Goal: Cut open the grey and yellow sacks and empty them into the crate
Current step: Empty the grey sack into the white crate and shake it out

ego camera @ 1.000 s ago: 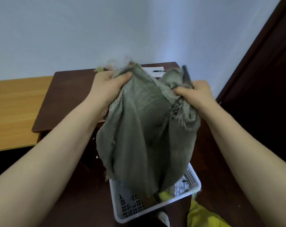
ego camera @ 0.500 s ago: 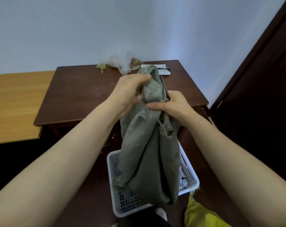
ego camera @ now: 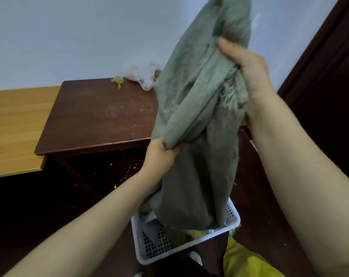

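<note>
I held the grey sack [ego camera: 191, 108] hanging limp over the white crate [ego camera: 149, 254], right hand [ego camera: 249, 70] clutching its frayed edge up high, left hand [ego camera: 159, 156] bunching a lower fold, yellow sack [ego camera: 243, 262] just beside the crate.

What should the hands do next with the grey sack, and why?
Probably give the sack a gentle shake. The right hand holds it up high, the left hand grips a fold lower down, and its bottom end hangs over the crate, so anything left inside should drop in.
</note>
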Tool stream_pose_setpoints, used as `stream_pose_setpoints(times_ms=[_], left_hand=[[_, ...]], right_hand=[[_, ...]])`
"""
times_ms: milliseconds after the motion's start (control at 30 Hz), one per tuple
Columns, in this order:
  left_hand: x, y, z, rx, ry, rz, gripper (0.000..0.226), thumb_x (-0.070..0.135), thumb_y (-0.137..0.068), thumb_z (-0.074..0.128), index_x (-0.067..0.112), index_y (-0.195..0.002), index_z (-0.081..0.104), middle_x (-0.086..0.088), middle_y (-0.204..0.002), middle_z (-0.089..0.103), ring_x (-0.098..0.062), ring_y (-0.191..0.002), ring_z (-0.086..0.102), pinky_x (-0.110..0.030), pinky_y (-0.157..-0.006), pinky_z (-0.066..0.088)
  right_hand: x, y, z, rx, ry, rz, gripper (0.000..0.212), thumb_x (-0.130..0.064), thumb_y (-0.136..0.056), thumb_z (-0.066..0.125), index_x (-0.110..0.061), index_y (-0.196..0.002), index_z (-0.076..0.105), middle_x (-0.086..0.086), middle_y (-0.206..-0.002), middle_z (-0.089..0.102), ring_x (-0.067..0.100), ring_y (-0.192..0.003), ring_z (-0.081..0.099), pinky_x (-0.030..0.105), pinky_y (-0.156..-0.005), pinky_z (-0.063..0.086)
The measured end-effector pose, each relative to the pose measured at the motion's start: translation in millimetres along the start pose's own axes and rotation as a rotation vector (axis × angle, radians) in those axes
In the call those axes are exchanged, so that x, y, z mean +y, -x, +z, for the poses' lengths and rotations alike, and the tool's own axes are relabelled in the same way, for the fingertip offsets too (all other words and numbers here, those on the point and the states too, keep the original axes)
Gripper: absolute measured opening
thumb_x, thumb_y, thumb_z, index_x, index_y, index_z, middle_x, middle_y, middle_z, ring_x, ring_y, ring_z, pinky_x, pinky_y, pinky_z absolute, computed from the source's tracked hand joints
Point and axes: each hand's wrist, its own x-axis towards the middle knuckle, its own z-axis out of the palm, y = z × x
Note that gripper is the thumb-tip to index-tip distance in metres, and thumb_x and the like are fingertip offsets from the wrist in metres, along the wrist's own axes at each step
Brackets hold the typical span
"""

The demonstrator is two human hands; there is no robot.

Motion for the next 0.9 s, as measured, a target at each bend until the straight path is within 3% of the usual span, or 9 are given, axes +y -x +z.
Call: stream_pose_setpoints(times_ms=[67,167,233,333,500,633,700,800,900], left_hand=[[17,-2,-7,-0.012,0.136,-0.001,0.016,0.006,-0.082,0.071,0.021,-0.084,0.067,0.016,-0.081,0.071,0.004,-0.077,0.064,-0.015,-0.071,0.051],[25,5,-5,-0.051,0.107,-0.155,0.022,0.010,-0.084,0.069,0.005,-0.106,0.067,-0.003,-0.101,0.067,-0.012,-0.091,0.060,-0.025,-0.079,0.048],[37,-4,-11,-0.022,0.185,-0.106,0.008,0.007,-0.083,0.070,0.011,-0.090,0.069,0.002,-0.088,0.070,-0.014,-0.087,0.064,-0.022,-0.069,0.051],[66,-20,-24,-0.003,0.323,0.053,0.020,0.007,-0.082,0.070,0.024,-0.070,0.068,0.009,-0.064,0.070,-0.007,-0.067,0.068,-0.019,-0.055,0.054],[67,-20,-22,-0.049,0.331,-0.114,0.012,0.010,-0.084,0.068,0.020,-0.079,0.069,0.008,-0.069,0.071,-0.012,-0.074,0.069,-0.018,-0.055,0.053],[73,-29,-21,-0.060,0.393,-0.069,0.012,0.007,-0.083,0.067,0.018,-0.079,0.072,0.000,-0.078,0.074,-0.015,-0.077,0.070,-0.022,-0.059,0.056],[66,-26,-18,-0.079,0.301,-0.116,0.006,0.012,-0.084,0.068,0.017,-0.085,0.071,-0.002,-0.087,0.073,-0.016,-0.084,0.068,-0.023,-0.065,0.056],[57,-30,-22,-0.092,0.309,-0.134,0.008,0.016,-0.082,0.071,0.022,-0.077,0.072,0.003,-0.078,0.074,-0.013,-0.079,0.070,-0.022,-0.061,0.056],[50,-31,-25,-0.095,0.260,-0.185,0.005,0.020,-0.082,0.071,0.020,-0.078,0.070,0.003,-0.076,0.073,-0.011,-0.073,0.068,-0.018,-0.056,0.052]], right_hand=[[3,-4,-5,0.080,-0.019,-0.042,0.026,-0.015,-0.069,0.081,0.003,-0.086,0.074,0.018,-0.088,0.073,0.030,-0.084,0.071,0.037,-0.074,0.058],[26,1,-12,0.218,0.286,0.092,0.033,-0.015,-0.077,0.076,0.003,-0.104,0.068,0.011,-0.082,0.073,0.020,-0.073,0.072,0.033,-0.071,0.059],[28,-3,-21,0.249,0.281,0.094,0.027,-0.016,-0.076,0.077,0.000,-0.096,0.069,0.009,-0.077,0.074,0.020,-0.070,0.072,0.031,-0.066,0.058],[17,-13,-28,0.280,0.297,0.048,0.020,-0.023,-0.074,0.079,-0.007,-0.079,0.067,0.005,-0.070,0.074,0.017,-0.067,0.072,0.025,-0.060,0.057],[29,-10,-33,0.288,0.388,0.141,0.021,-0.024,-0.080,0.074,-0.007,-0.079,0.063,0.001,-0.062,0.069,0.007,-0.049,0.065,0.016,-0.044,0.049],[31,-14,-39,0.287,0.500,0.173,0.027,-0.036,-0.079,0.074,-0.013,-0.073,0.061,-0.004,-0.064,0.067,0.002,-0.048,0.063,0.012,-0.043,0.045],[39,-10,-43,0.267,0.546,0.193,0.027,-0.035,-0.080,0.073,-0.010,-0.076,0.063,-0.004,-0.062,0.066,0.000,-0.043,0.061,0.010,-0.038,0.041],[36,-15,-44,0.297,0.476,0.092,0.022,-0.034,-0.080,0.074,-0.014,-0.074,0.065,-0.010,-0.055,0.067,-0.001,-0.047,0.063,0.009,-0.040,0.042],[43,-15,-44,0.236,0.601,0.190,0.023,-0.033,-0.080,0.073,-0.012,-0.081,0.065,-0.008,-0.064,0.066,0.004,-0.054,0.064,0.008,-0.040,0.041]])
